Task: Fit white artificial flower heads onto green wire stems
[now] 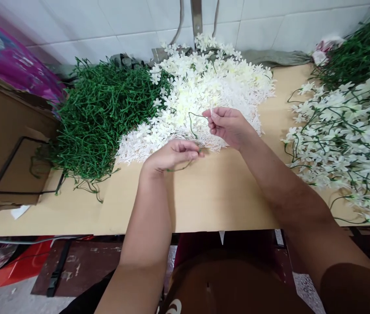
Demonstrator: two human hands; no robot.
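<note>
My left hand [175,155] is closed in a pinch on a thin green artificial flower stem [190,124]. One bent length of the stem rises from near these fingers and runs across to my right hand [229,125]. Another length [181,168] curves below my left fingers. My right thumb and finger pinch the upper end of the stem; a pale bit shows at the fingertips, too small to make out. Just behind both hands spreads a heap of white artificial flowers [188,96] with thin white stalks. Left of it lies a pile of green stems [103,113].
Assembled white flowers on green stems [351,144] cover the table's right side, with more green stems [358,48] behind. A cardboard box [11,117] and a purple bag [18,56] stand at the left. The tan tabletop [217,196] ends close to my body; a tiled wall [132,22] backs it.
</note>
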